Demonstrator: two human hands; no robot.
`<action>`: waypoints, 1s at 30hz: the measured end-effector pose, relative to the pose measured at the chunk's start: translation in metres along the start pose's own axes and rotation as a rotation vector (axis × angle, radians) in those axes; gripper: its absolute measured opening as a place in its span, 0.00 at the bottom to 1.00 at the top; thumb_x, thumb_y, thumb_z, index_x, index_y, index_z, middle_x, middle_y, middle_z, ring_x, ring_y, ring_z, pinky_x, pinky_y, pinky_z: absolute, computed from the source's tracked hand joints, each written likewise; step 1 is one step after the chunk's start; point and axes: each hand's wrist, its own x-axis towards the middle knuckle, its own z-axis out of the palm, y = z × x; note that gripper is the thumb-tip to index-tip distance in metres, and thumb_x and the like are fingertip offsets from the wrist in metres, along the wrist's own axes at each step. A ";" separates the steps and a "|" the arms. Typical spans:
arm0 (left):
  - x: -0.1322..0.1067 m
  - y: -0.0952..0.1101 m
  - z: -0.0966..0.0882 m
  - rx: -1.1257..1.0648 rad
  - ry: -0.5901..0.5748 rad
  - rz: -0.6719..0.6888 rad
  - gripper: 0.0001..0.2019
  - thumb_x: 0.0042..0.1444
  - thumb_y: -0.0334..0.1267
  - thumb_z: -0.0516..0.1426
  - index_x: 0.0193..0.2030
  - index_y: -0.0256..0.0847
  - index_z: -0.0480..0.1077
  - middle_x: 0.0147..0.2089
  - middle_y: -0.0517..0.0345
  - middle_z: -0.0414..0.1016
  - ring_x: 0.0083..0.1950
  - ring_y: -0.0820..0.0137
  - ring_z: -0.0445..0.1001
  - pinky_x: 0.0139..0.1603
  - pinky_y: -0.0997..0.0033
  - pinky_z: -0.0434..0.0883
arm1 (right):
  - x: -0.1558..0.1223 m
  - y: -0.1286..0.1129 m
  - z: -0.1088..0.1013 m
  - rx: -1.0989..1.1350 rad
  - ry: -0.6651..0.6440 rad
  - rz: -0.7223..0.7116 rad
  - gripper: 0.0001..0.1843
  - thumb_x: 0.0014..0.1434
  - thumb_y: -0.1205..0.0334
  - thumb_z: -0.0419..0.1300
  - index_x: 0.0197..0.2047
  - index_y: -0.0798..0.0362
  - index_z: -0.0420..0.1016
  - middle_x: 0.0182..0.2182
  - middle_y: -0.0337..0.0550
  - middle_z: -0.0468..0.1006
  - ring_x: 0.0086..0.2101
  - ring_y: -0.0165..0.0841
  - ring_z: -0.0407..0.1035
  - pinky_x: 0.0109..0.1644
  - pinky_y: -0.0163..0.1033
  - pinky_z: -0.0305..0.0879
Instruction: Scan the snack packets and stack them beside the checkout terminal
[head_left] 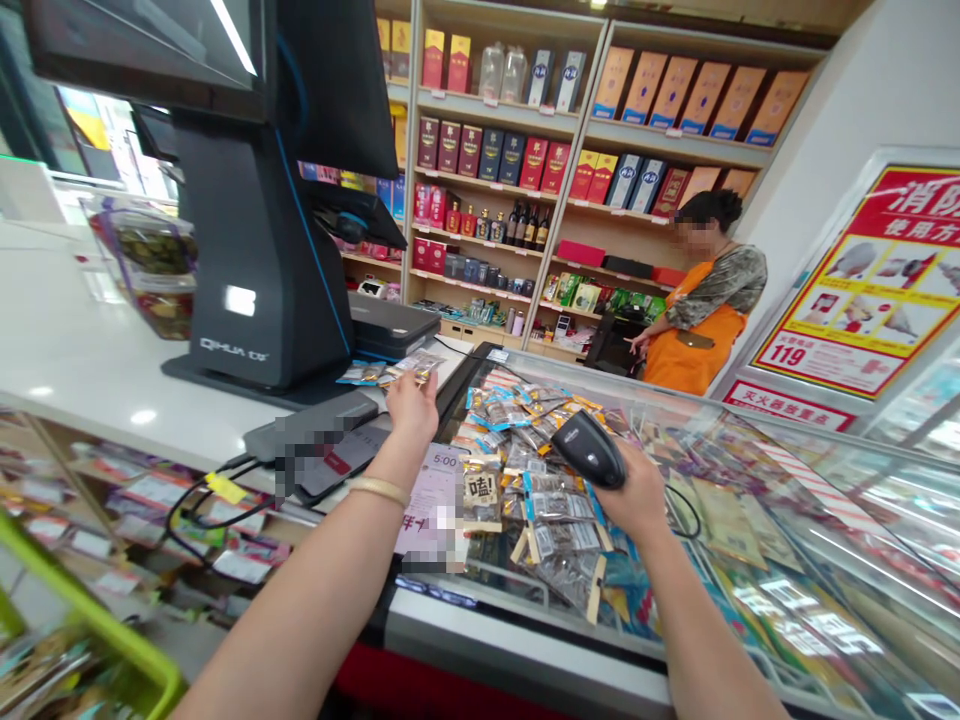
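My left hand (pixel 414 402) reaches to the counter's edge beside the checkout machine, its fingers closed on a small clear snack packet (pixel 417 366). Another packet with blue edging (pixel 363 372) lies just left of it. In my right hand (pixel 637 492) is a black handheld barcode scanner (pixel 588 450), held above a heap of small snack packets (pixel 559 505) on a glass top. The heap mixes blue-edged and cream-edged packets. A cream packet with a large black character (pixel 481 492) lies at its left side.
The checkout machine (pixel 259 250) stands on the white counter (pixel 90 350). A phone (pixel 341 463) and a lit phone-like screen (pixel 431 500) lie near my left forearm. Cables hang off the counter's front. Behind the glass top (pixel 750 440), a person in an orange apron (pixel 694 330) stands by shelves of boxes.
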 end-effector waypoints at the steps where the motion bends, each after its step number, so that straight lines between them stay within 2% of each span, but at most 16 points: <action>1: 0.005 0.003 -0.001 -0.020 0.038 -0.007 0.07 0.58 0.29 0.53 0.29 0.41 0.61 0.33 0.61 0.67 0.39 0.78 0.72 0.45 0.76 0.76 | 0.000 0.000 0.000 0.001 0.001 0.003 0.13 0.49 0.55 0.60 0.38 0.50 0.75 0.31 0.47 0.79 0.34 0.42 0.74 0.38 0.43 0.70; 4: 0.014 0.006 -0.005 0.010 0.056 -0.050 0.06 0.57 0.30 0.54 0.30 0.41 0.61 0.35 0.57 0.68 0.42 0.76 0.72 0.44 0.78 0.76 | 0.000 0.000 0.000 0.006 0.004 -0.003 0.14 0.50 0.54 0.60 0.39 0.51 0.75 0.31 0.47 0.80 0.34 0.42 0.75 0.38 0.44 0.70; 8: 0.008 -0.005 -0.005 0.095 -0.041 -0.116 0.06 0.52 0.29 0.58 0.30 0.40 0.63 0.36 0.53 0.72 0.40 0.73 0.74 0.40 0.77 0.75 | 0.001 0.000 0.001 0.000 0.003 0.005 0.13 0.51 0.54 0.59 0.38 0.50 0.76 0.32 0.47 0.80 0.34 0.42 0.75 0.38 0.44 0.70; 11: -0.006 -0.019 -0.006 0.394 -0.254 -0.108 0.09 0.46 0.32 0.63 0.34 0.39 0.68 0.33 0.55 0.74 0.32 0.73 0.74 0.31 0.76 0.71 | 0.001 -0.001 0.001 -0.006 0.014 -0.001 0.12 0.51 0.54 0.60 0.37 0.50 0.76 0.31 0.47 0.80 0.34 0.42 0.74 0.38 0.44 0.70; 15: -0.023 -0.035 -0.014 0.994 -0.633 0.102 0.21 0.44 0.42 0.65 0.46 0.38 0.74 0.22 0.64 0.70 0.23 0.73 0.67 0.25 0.75 0.62 | 0.002 -0.002 0.000 0.000 0.007 0.000 0.12 0.51 0.53 0.60 0.36 0.50 0.76 0.31 0.47 0.80 0.34 0.41 0.74 0.38 0.43 0.70; 18: -0.030 -0.040 -0.018 1.186 -0.868 0.201 0.25 0.45 0.44 0.63 0.52 0.39 0.74 0.17 0.69 0.64 0.20 0.73 0.62 0.25 0.75 0.58 | 0.003 -0.003 0.000 0.008 0.008 0.011 0.13 0.51 0.52 0.61 0.37 0.50 0.75 0.31 0.47 0.80 0.34 0.42 0.74 0.38 0.43 0.70; 20: -0.031 -0.040 -0.018 1.213 -0.949 0.221 0.21 0.46 0.45 0.62 0.47 0.40 0.78 0.16 0.69 0.63 0.20 0.73 0.61 0.24 0.75 0.57 | 0.003 -0.004 0.000 0.018 0.003 0.019 0.14 0.50 0.51 0.62 0.37 0.50 0.75 0.32 0.47 0.80 0.35 0.42 0.74 0.39 0.44 0.70; 22: -0.031 -0.038 -0.016 1.189 -0.957 0.230 0.15 0.45 0.44 0.63 0.39 0.41 0.80 0.18 0.65 0.68 0.21 0.72 0.63 0.24 0.75 0.58 | 0.002 -0.004 0.000 0.018 -0.007 0.023 0.14 0.49 0.51 0.63 0.37 0.50 0.75 0.33 0.48 0.80 0.35 0.42 0.74 0.39 0.44 0.69; 25: -0.031 -0.036 -0.015 1.142 -0.864 0.200 0.09 0.40 0.42 0.65 0.30 0.42 0.80 0.22 0.60 0.75 0.24 0.70 0.69 0.24 0.75 0.61 | 0.002 -0.003 0.001 0.007 -0.011 0.023 0.13 0.50 0.53 0.62 0.36 0.50 0.75 0.32 0.47 0.80 0.35 0.42 0.74 0.39 0.43 0.69; 30: -0.031 -0.035 -0.014 0.980 -0.655 -0.017 0.09 0.40 0.39 0.67 0.30 0.39 0.79 0.24 0.58 0.76 0.24 0.69 0.72 0.21 0.75 0.64 | 0.003 -0.005 -0.001 0.007 -0.012 0.012 0.10 0.50 0.56 0.60 0.35 0.50 0.74 0.30 0.46 0.79 0.33 0.41 0.73 0.37 0.42 0.68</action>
